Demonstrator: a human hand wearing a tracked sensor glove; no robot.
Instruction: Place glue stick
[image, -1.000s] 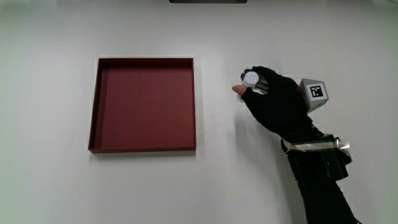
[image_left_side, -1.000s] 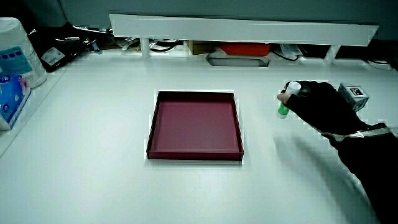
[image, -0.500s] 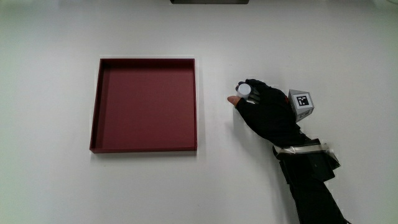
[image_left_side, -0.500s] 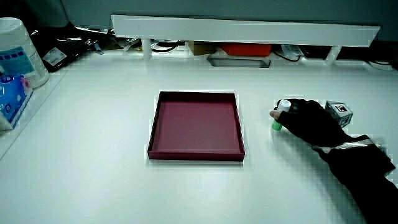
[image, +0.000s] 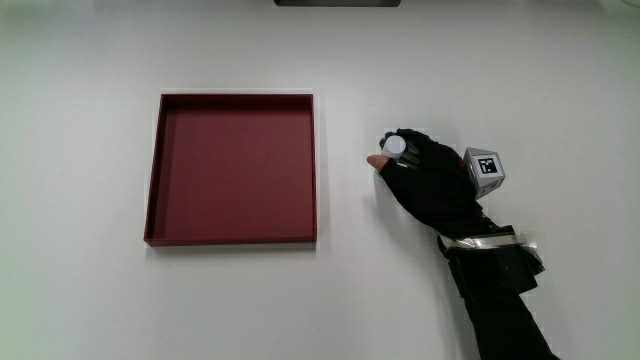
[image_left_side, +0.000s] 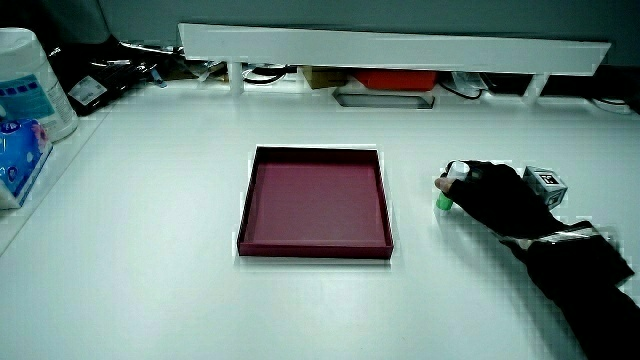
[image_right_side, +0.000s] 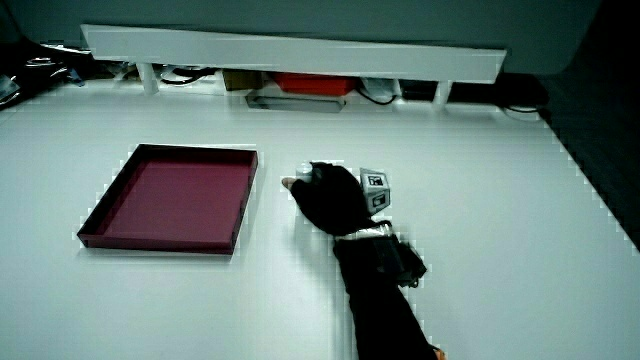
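Table (image: 560, 80): 1 tray (image: 232, 168), 1 glue stick (image_left_side: 446, 195), prob. upright, in grip (image: 425, 180).

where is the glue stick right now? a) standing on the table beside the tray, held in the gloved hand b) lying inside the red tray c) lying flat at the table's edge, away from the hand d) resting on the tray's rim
a: the glue stick stands upright on the bare table beside the red tray, with the hand closed around it; its white cap shows from above.
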